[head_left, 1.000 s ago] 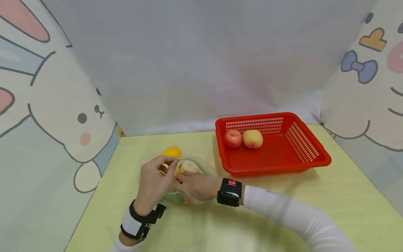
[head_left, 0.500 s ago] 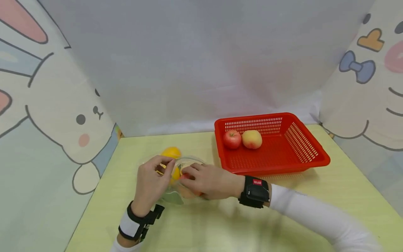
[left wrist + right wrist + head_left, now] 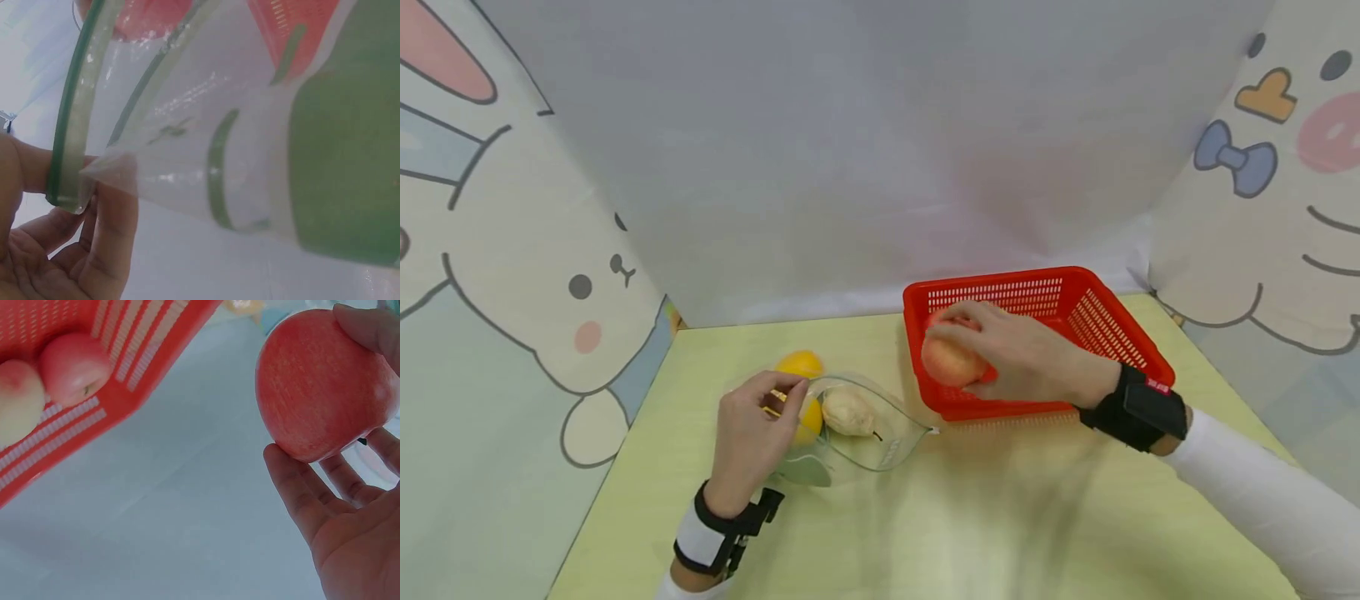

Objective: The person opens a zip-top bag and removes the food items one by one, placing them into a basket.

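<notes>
In the head view my left hand (image 3: pixel 756 437) pinches the rim of a clear zip bag (image 3: pixel 887 450) with green trim, at its left end. The left wrist view shows the bag's green seal strip (image 3: pixel 69 112) between thumb and fingers. The bag's mouth gapes to the right. A pale, pear-shaped fruit (image 3: pixel 848 413) with a dark stem and a yellow fruit (image 3: pixel 809 419) lie in it. My right hand (image 3: pixel 1030 354) grips a large red apple (image 3: pixel 322 387), thumb on one side and fingers on the other, above the left front of the red basket (image 3: pixel 1120 333).
Inside the basket are a smaller red apple (image 3: pixel 75 369) and a pale peach (image 3: pixel 17 403), mostly hidden by my right hand in the head view. Another yellow fruit (image 3: pixel 800 363) shows behind my left hand; whether the bag encloses it I cannot tell.
My right hand has come out of the bag with the large apple and moved right and away, up to the basket. The left hand stays at the bag's rim.
</notes>
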